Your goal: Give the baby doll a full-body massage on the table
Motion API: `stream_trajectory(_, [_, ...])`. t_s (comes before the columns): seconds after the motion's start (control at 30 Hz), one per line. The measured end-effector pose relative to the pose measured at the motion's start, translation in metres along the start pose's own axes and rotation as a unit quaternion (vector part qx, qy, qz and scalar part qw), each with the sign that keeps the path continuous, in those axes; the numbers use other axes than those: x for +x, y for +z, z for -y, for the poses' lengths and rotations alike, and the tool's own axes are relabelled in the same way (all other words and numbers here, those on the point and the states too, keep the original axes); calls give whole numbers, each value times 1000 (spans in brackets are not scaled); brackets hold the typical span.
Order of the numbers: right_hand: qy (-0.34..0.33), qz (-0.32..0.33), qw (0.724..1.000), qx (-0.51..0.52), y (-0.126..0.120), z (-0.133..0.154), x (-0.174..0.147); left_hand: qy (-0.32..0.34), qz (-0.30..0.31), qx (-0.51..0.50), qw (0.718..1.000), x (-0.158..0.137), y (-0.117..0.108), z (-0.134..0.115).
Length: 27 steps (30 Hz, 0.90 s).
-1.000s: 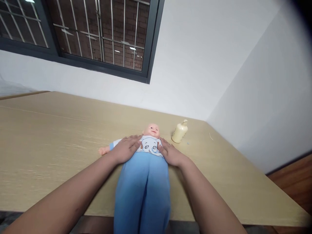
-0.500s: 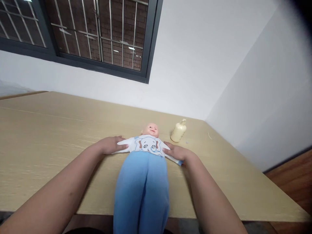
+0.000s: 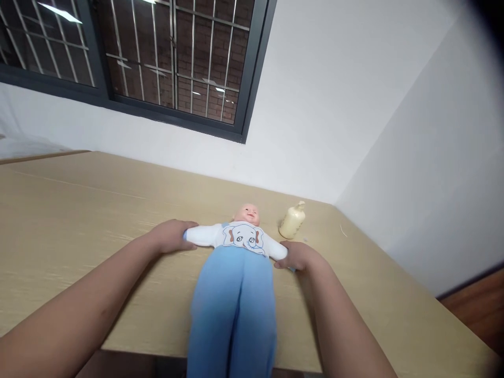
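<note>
On its back on the table lies a baby doll point(image 3: 248, 214), its head toward the wall. It wears a white top point(image 3: 243, 236) with an elephant face and blue trousers point(image 3: 236, 299) whose legs run past the table's near edge. My left hand point(image 3: 173, 236) is closed around the cuff end of the sleeve on the left. Around the lower part of the other sleeve, my right hand point(image 3: 294, 255) is closed too, with a bit of blue cuff showing below it. Both of the doll's arms are stretched outward.
A cream pump bottle point(image 3: 292, 220) stands on the wooden table point(image 3: 98, 205), beyond my right hand. White walls point(image 3: 323, 94) meet in a corner behind it. A dark-framed window point(image 3: 173, 58) with metal bars is at upper left.
Both hands have slid outward along the sleeves, from the upper arms and chest sides toward the cuffs. The whole view has shifted slightly.
</note>
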State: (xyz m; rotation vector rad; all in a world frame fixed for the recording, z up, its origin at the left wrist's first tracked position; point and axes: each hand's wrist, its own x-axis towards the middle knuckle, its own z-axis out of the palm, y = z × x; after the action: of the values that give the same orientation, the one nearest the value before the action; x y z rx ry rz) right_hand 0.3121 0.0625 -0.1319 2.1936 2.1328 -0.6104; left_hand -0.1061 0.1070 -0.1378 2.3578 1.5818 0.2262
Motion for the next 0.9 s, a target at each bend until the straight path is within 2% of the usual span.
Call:
stream_trajectory(0.13, [36, -52, 998, 27, -3, -12, 7, -60, -57, -31, 996, 4, 0, 17])
stream_trajectory(0.3, [21, -137, 985, 105, -3, -21, 13, -102, -101, -86, 986, 6, -1, 24])
stream_trajectory(0.37, [9, -141, 978, 152, -1, -22, 16, -120, -110, -143, 976, 4, 0, 26])
stream_trajectory(0.47, [-13, -107, 966, 236, 5, -25, 18, -132, -106, -249, 953, 4, 3, 34])
stream_trajectory(0.53, [-37, -65, 946, 314, 10, -29, 19, -147, -91, -318, 932, 6, 6, 40])
stream_trajectory(0.63, [-73, -8, 892, 446, 15, -41, 22, -172, -74, -392, 901, 9, 10, 48])
stream_trajectory(0.77, [-61, -25, 803, 592, 19, -61, 31, -150, -58, -448, 879, 8, 9, 49])
stream_trajectory(0.83, [-56, -35, 785, 616, 21, -69, 35, -141, -39, -468, 872, 7, 8, 48])
stream_trajectory(0.9, [-65, -34, 784, 616, 22, -72, 39, -149, -31, -481, 863, 7, 6, 48])
